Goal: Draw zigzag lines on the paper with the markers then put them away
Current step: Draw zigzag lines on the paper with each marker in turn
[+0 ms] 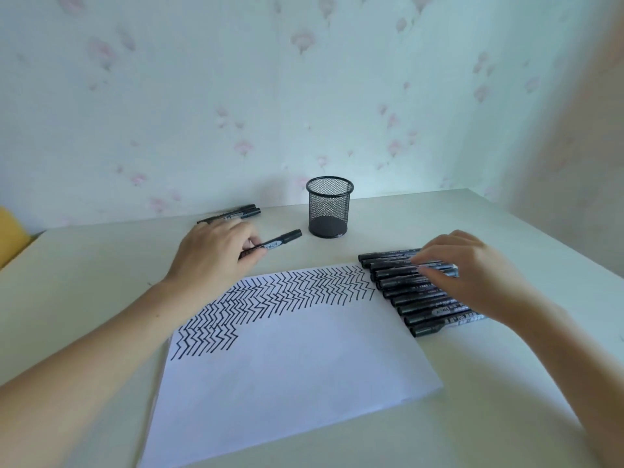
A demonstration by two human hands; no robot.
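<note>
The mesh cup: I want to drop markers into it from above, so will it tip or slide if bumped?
The mesh cup stands upright and looks empty, with open wire walls, so it is probably light and may slide on the smooth table. It is taller than wide, so a knock near the rim could tip it, though its solid base should steady it somewhat.

The left hand (216, 251) holds a black marker (273, 245) with its cap on, low over the desk (101, 265). The right hand (472, 275) rests on a row of markers (405, 292) lying side by side next to the paper (287, 366). Black zigzag lines (277, 295) fill the paper's top part. A mesh cup (329, 207) stands behind, near two more markers (236, 214).
</note>
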